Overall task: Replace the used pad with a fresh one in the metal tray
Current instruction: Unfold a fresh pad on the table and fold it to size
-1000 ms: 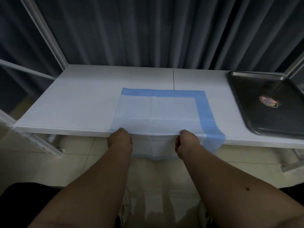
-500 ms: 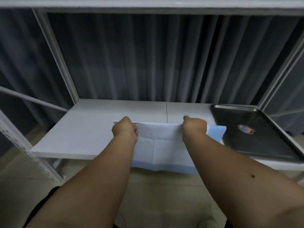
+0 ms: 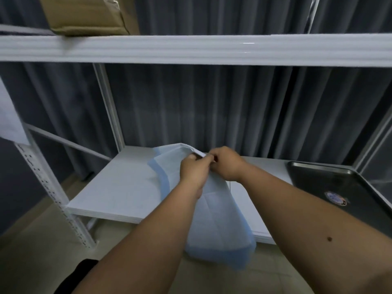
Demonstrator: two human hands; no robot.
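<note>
Single head-worn view, looking forward and slightly down at a white shelf (image 3: pixel 118 194) from close range.

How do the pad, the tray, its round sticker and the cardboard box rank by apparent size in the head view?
1. pad
2. tray, cut off by the frame edge, so close to the pad
3. box, also cropped
4. sticker

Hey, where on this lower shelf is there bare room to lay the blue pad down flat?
Most bare room is the left part of the lower shelf, between the white upright and the pad. A narrower strip lies between the pad and the metal tray. The middle is crowded: the left hand and right hand pinch the pad there.
</note>
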